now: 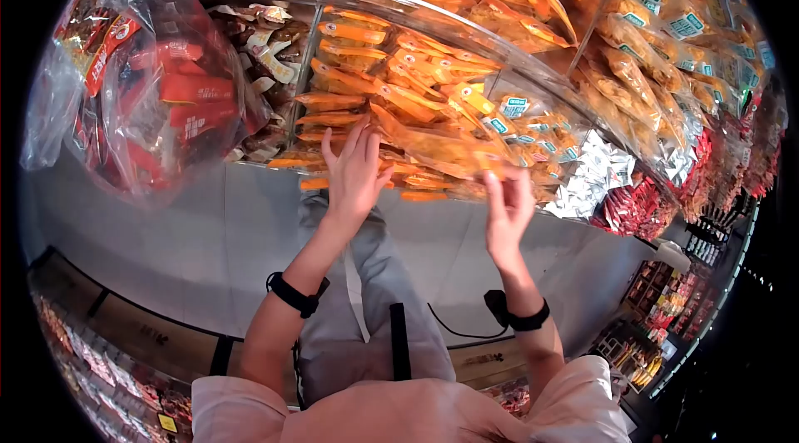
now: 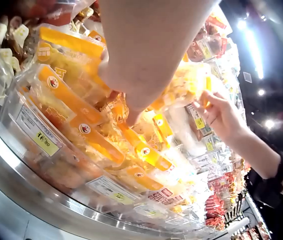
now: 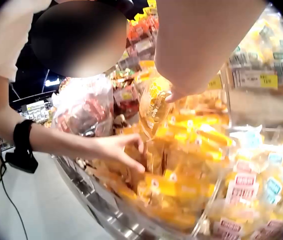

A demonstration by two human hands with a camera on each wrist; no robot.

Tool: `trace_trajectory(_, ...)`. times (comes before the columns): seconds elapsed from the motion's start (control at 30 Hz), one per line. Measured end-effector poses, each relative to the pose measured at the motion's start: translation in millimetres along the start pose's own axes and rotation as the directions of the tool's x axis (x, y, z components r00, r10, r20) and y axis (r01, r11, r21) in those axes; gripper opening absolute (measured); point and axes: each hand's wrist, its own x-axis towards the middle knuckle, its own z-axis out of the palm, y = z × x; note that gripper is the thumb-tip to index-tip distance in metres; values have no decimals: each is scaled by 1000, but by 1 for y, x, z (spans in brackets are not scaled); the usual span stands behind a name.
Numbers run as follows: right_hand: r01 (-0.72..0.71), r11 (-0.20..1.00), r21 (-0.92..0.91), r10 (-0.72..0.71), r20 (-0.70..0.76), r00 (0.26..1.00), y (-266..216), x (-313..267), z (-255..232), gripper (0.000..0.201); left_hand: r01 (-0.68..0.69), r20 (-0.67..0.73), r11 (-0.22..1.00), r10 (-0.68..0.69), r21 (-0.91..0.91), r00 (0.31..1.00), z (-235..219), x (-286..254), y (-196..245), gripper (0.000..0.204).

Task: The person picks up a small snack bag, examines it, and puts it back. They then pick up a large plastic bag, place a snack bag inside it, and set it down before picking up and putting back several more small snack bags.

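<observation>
My right hand (image 1: 509, 203) pinches one end of an orange-and-clear snack packet (image 1: 433, 142), raised over the rows of similar packets. In the right wrist view this packet (image 3: 154, 107) hangs tilted, its lower end near my left hand (image 3: 114, 150). The left hand (image 1: 354, 177) reaches in at the front of the compartment, its fingers relaxed and spread against orange packets (image 1: 333, 120). In the left wrist view, the left forearm hides most of that hand's fingers, while the right hand (image 2: 224, 115) shows at the held packet's edge.
A clear plastic bag (image 1: 179, 85) of red packets sits at the left of the display. Clear dividers (image 1: 306, 69) separate the compartments. Silver packets (image 1: 595, 177) and red packets (image 1: 637, 208) lie to the right. Price labels (image 2: 39, 132) line the front wall.
</observation>
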Motion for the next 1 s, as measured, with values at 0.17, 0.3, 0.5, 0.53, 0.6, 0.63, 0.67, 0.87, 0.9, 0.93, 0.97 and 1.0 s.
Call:
trace_trajectory(0.17, 245, 953, -176, -225, 126, 966, 41, 4, 23, 9, -5, -70, 995, -2, -104, 998, 11, -6, -16, 64)
trace_trajectory(0.3, 554, 798, -237, -493, 273, 826, 48, 3, 17, 16, 37, -43, 973, -48, -228, 998, 5, -4, -13, 65)
trace_trajectory(0.5, 558, 689, -463, -427, 363, 828, 62, -5, 22, 22, 99, -178, 964, -145, -246, 973, -23, -4, 10, 50)
trace_trajectory(0.53, 523, 657, -542, -350, 395, 849, 61, -7, 28, 25, 102, -203, 975, -143, -199, 969, -28, -8, 14, 47)
trace_trajectory(0.6, 505, 599, -621, -292, 418, 860, 59, -7, 43, 33, 124, -143, 953, -168, -277, 975, -25, -21, 21, 43)
trace_trajectory(0.63, 505, 601, -620, -292, 418, 860, 60, -6, 50, 33, 148, -80, 923, -187, -355, 979, -21, -28, 23, 39)
trace_trajectory(0.67, 481, 611, -629, -273, 403, 873, 62, -6, 55, 33, 178, -34, 907, -207, -381, 978, -14, -33, 23, 43)
trace_trajectory(0.87, 475, 618, -627, -267, 401, 876, 70, 1, 71, 26, 236, 41, 879, -241, -414, 970, 6, -32, 12, 54)
trace_trajectory(0.9, 465, 612, -639, -255, 397, 882, 66, 3, 72, 21, 266, 98, 885, -247, -381, 964, 8, -29, 10, 54)
trace_trajectory(0.93, 457, 603, -653, -247, 392, 886, 60, 6, 72, 17, 259, 82, 883, -247, -391, 966, 9, -28, 9, 54)
trace_trajectory(0.97, 471, 587, -659, -265, 393, 881, 53, 9, 69, 17, 277, 86, 878, -265, -391, 960, 8, -27, 9, 54)
trace_trajectory(1.0, 457, 613, -644, -271, 373, 888, 38, 13, 66, 16, 289, 89, 873, -277, -393, 957, 6, -25, 10, 55)
